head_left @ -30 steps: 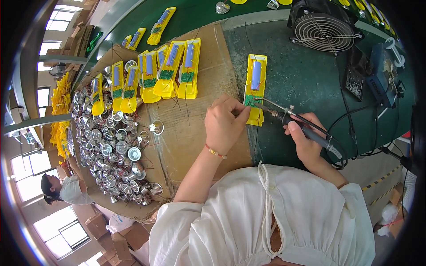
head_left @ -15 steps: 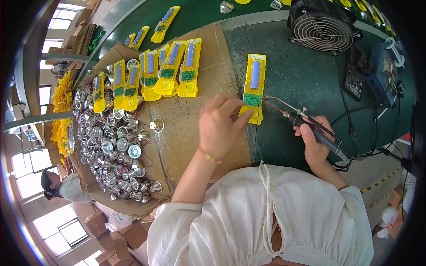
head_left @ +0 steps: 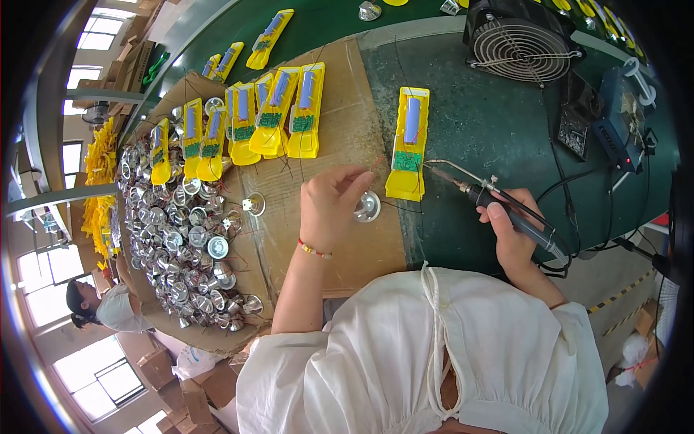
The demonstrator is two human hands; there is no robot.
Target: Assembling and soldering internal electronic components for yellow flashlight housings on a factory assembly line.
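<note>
A yellow plastic housing (head_left: 406,185) lies upright in front of me, carrying a blue cylindrical battery (head_left: 412,121) and a green circuit board (head_left: 408,160). Left of it, my left hand (head_left: 331,201) pinches what looks like a thin reddish wire (head_left: 377,162). A round silver reflector (head_left: 369,207) sits under those fingertips, partly hidden, with a dark wire running right from it. My right hand (head_left: 515,226) is wrapped around a soldering iron (head_left: 520,223) with a thin metal feed tube (head_left: 463,168) alongside. The tip points at the board's right edge; whether it touches cannot be made out.
Several similar yellow housings (head_left: 303,112) stand in a row on cardboard (head_left: 340,87). Silver reflectors (head_left: 195,235) are heaped at left. A black fan (head_left: 524,50) and a blue soldering station (head_left: 614,137) stand at far right. Another person (head_left: 119,307) is at far left.
My left hand has moved left, away from the housing's lower end, and a silver reflector now shows beside it. The housing has shifted slightly left. My right hand and iron stay nearly still.
</note>
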